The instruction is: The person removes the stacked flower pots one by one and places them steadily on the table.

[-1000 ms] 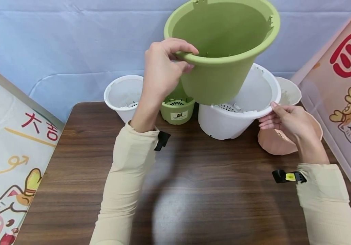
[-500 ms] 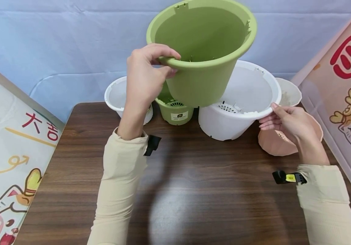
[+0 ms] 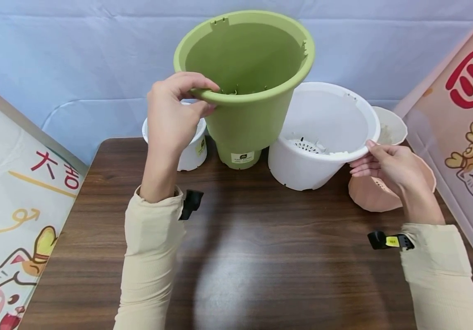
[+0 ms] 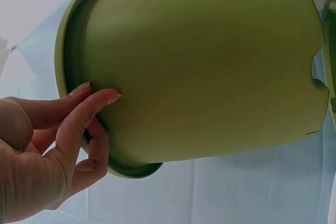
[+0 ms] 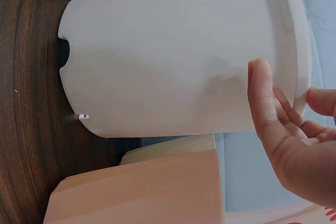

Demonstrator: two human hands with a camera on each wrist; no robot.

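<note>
My left hand (image 3: 174, 110) pinches the near left rim of a large green plastic flowerpot (image 3: 246, 114), thumb outside and fingers over the edge. The green pot is raised above the table, over a small green flowerpot (image 3: 240, 159) with a label, and hides most of it. In the left wrist view the big pot's notched base (image 4: 315, 66) shows near the smaller pot. My right hand (image 3: 393, 167) pinches the right rim of a large white flowerpot (image 3: 306, 169), which stands on the table with drain slots in its floor.
Behind my left hand stands a small white flowerpot (image 3: 192, 156). At the right are a pink faceted pot (image 3: 370, 197) and a cream pot (image 3: 391, 126). A blue cloth (image 3: 75, 59) hangs behind the wooden table (image 3: 281, 256); printed panels flank it.
My left hand has carried the large green flowerpot leftward and slightly down in view, from over the white flowerpot to over the small green one. My right hand stays on the white rim.
</note>
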